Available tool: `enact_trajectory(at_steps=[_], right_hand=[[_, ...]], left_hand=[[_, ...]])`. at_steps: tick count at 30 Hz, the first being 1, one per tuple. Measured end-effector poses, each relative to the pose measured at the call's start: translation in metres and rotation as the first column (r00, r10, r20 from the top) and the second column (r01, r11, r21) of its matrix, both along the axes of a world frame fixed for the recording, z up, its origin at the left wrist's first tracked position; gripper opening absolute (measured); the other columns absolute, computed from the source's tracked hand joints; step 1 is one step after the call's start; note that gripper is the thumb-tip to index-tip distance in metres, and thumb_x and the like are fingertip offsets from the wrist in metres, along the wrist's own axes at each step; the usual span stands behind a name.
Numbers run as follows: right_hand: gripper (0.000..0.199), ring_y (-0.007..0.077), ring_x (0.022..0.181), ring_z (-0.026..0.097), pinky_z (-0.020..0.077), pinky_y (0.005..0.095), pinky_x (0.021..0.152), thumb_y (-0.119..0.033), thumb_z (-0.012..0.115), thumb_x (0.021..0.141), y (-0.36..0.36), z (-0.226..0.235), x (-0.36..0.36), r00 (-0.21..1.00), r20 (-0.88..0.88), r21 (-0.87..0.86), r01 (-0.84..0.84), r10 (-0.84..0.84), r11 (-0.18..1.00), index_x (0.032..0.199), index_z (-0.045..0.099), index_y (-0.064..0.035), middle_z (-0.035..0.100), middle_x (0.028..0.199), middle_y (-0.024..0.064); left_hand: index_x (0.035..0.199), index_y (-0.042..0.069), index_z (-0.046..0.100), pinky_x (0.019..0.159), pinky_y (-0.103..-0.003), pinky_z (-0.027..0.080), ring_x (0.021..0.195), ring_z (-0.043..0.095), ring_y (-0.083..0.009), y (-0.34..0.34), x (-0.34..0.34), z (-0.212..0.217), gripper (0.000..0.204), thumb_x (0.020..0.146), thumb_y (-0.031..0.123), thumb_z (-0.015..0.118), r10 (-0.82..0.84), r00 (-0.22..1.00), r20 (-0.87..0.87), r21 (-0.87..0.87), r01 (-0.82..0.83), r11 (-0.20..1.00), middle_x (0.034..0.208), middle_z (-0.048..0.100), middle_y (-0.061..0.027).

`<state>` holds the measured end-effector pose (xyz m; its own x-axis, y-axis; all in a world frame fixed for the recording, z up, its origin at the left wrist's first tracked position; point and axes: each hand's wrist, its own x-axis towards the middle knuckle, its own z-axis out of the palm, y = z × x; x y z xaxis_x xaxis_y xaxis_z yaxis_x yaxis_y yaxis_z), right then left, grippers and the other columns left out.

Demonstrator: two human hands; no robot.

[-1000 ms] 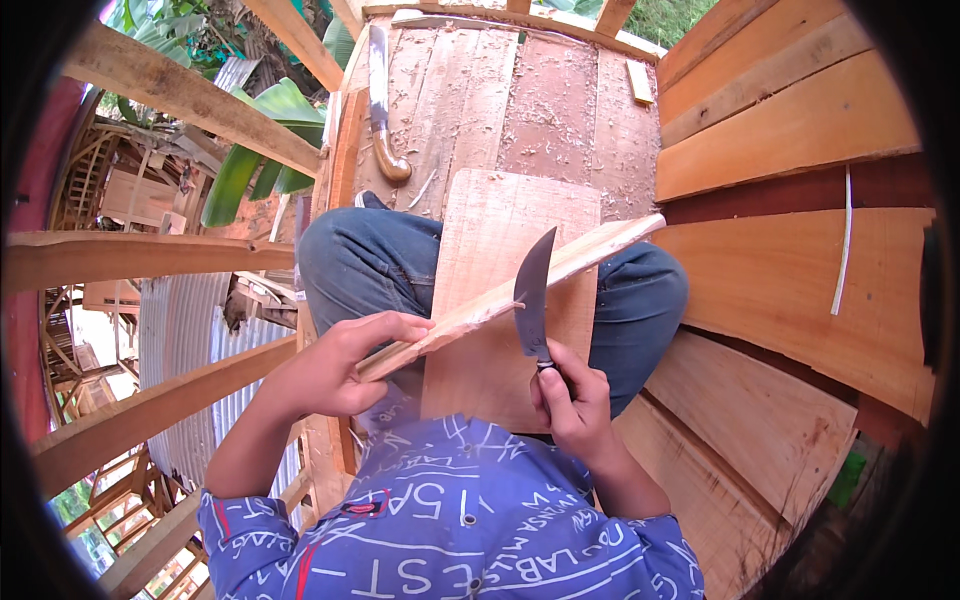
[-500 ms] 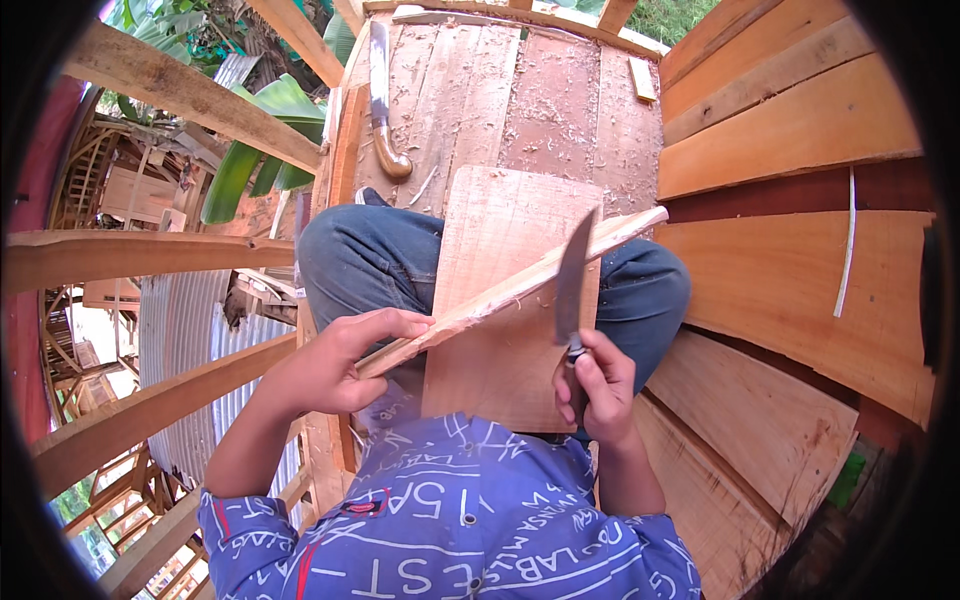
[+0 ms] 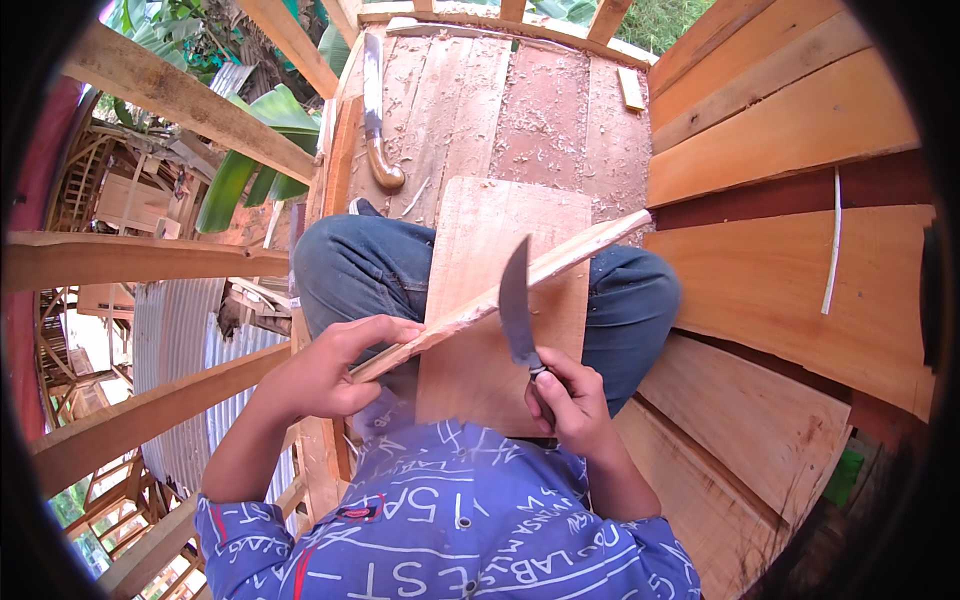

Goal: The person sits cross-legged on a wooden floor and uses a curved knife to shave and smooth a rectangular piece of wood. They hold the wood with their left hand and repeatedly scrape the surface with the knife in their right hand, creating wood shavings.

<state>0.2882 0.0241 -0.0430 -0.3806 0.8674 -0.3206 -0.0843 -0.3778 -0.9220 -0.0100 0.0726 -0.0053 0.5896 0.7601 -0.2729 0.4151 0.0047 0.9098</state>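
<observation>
1. The wooden stick [image 3: 500,295] lies slanted across the board [image 3: 505,300] on the lap, its near end clamped in the left hand [image 3: 330,370].
2. The right hand [image 3: 565,400] grips the knife [image 3: 517,305]; since a moment ago its blade has drawn back along the stick, so shaving continues.
3. A second knife [image 3: 378,110] rests beyond on the planks.

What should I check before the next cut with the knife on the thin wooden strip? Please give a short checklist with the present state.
1. Left hand grips the near end of the wooden strip: ok.
2. Right hand closed on the handle of the knife: ok.
3. Blade meets the strip away from the left hand's fingers: ok.
4. Strip rests over the board on the lap: ok.
5. Blade edge faces away from the body: cannot tell.
6. Knees in jeans covered by the board: not ok, they show on both sides.
</observation>
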Motion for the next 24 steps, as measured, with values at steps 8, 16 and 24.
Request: enact_trajectory(at_steps=[8, 16, 24], right_hand=[[0.029, 0.0077, 0.044, 0.045, 0.0373, 0.022, 0.041, -0.015, 0.042, 0.103, -0.002, -0.011, 0.003, 0.965, -0.144, 0.033, 0.224, -0.218, 0.974, 0.122, 0.054, 0.0021, 0.054, 0.064, 0.0066], [0.029, 0.0048, 0.047, 0.044, 0.0367, 0.0206, 0.044, -0.011, 0.044, 0.102, -0.002, 0.005, 0.009, 0.971, 0.017, 0.161, 0.232, -0.238, 0.959, 0.126, 0.054, 0.0015, 0.052, 0.065, 0.0014], [0.027, 0.0049, 0.057, 0.047, 0.0404, 0.0232, 0.053, -0.009, 0.048, 0.1, -0.009, 0.005, 0.007, 0.952, 0.028, 0.077, 0.303, -0.305, 0.95, 0.124, 0.054, 0.0023, 0.049, 0.067, -0.0015]], left_hand=[[0.121, -0.001, 0.057, 0.098, -0.037, 0.045, 0.112, 0.062, -0.0318, -0.002, 0.008, 0.014, 0.058, 0.064, 0.006, 0.054, 0.043, 0.999, -0.031, -0.057, -0.045, 0.997, 0.115, 0.065, -0.0185], [0.121, -0.002, 0.056, 0.101, -0.038, 0.045, 0.109, 0.065, -0.031, -0.013, 0.013, 0.022, 0.064, 0.06, 0.015, 0.059, 0.036, 0.99, -0.135, -0.071, -0.045, 0.996, 0.11, 0.067, -0.0178], [0.124, 0.0, 0.056, 0.095, -0.036, 0.048, 0.11, 0.065, -0.0292, -0.02, 0.003, 0.012, 0.06, 0.065, 0.009, 0.058, -0.001, 0.991, -0.13, 0.007, 0.002, 1.0, 0.11, 0.068, -0.0188]])
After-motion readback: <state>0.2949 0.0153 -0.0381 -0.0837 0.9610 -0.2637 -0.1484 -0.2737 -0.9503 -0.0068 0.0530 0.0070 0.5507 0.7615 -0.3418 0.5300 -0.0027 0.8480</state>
